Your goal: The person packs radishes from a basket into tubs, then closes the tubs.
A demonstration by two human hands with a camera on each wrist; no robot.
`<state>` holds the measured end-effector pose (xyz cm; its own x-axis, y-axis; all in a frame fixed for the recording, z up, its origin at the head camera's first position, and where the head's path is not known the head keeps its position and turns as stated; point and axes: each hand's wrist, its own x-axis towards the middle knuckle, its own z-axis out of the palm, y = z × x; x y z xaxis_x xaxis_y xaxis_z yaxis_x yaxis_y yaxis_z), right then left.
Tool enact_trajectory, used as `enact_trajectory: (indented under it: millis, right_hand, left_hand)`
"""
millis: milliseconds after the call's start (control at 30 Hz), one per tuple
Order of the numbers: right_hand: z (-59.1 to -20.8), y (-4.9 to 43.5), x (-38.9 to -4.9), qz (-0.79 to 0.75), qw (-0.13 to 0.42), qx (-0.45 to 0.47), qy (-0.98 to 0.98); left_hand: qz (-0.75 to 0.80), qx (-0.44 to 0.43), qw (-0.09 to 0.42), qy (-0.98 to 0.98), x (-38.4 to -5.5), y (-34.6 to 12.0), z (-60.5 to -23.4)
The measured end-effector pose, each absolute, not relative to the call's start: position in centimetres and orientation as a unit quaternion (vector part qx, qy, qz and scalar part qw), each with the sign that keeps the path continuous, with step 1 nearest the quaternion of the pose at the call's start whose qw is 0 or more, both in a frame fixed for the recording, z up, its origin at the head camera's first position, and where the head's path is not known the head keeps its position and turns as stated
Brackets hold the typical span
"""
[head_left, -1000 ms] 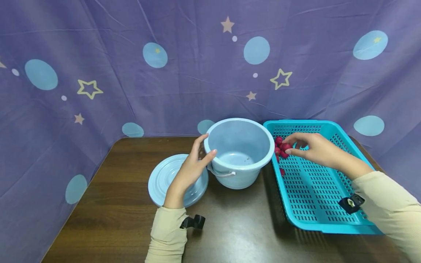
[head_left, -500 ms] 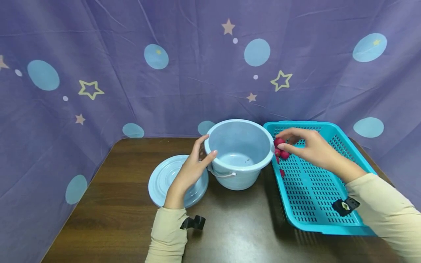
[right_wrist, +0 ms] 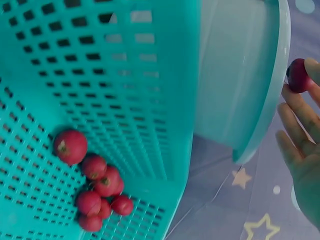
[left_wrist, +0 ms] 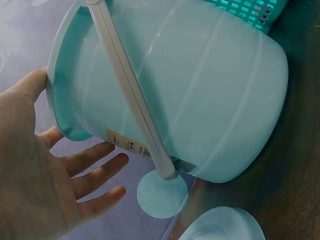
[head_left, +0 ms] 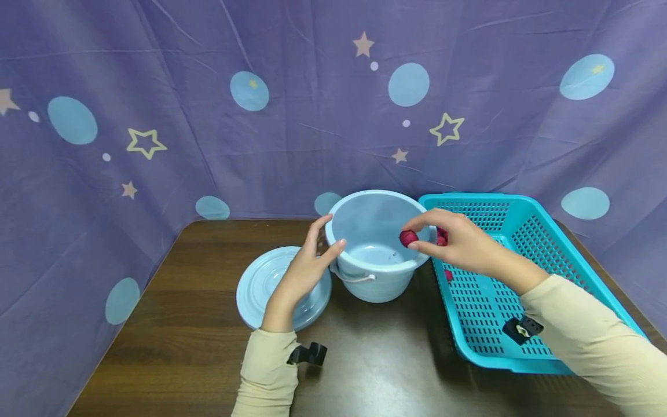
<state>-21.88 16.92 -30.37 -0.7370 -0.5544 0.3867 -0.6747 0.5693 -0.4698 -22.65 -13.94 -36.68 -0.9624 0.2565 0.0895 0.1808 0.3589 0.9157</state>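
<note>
My right hand pinches a small round red radish between thumb and fingertips, over the right part of the open light-blue bucket. In the right wrist view this radish shows dark red just beyond the bucket's rim. The bucket stands upright, with a few dark specks on its floor. My left hand touches its left rim with thumb and index finger. In the left wrist view the other fingers stretch out loosely beside the wall. Several more radishes lie together in one corner of the turquoise basket.
A round light-blue lid lies on the wooden table left of the bucket, partly under my left forearm. The bucket's pale handle hangs down its side. A purple curtain with stars closes off the back.
My right hand has lifted a radish from the basket and carried it left, over the bucket. The left hand has stayed at the bucket's rim.
</note>
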Motion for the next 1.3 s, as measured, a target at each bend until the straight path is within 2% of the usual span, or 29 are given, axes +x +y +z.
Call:
enact_trajectory:
  millis: [233,733,967,1133,1300]
  right_hand:
    - [-30.7,15.2,-21.7,0.311,0.029,0.354,-0.882]
    - [-30.8,15.1,-21.5,0.326,0.017,0.361,-0.874]
    - [-30.2,17.6,-21.1,0.418,0.023,0.331,-0.846]
    - [-30.2,20.2,-21.3,0.438,0.018,0.289,-0.851]
    - [-30.9,22.5,-22.1,0.424,-0.052,0.234,-0.874]
  left_hand:
    - [0.544,0.127,0.036,0.829,-22.4,-14.0,-36.8]
    - [0.545,0.120,0.070,0.827,-22.1,-14.2,-36.7]
    - [0.541,0.121,0.079,0.829,-20.3,-13.7,-33.6]
    - [0.539,0.124,0.078,0.830,-20.2,-13.6,-32.9]
    - [0.539,0.130,0.073,0.829,-20.6,-13.5,-32.8]
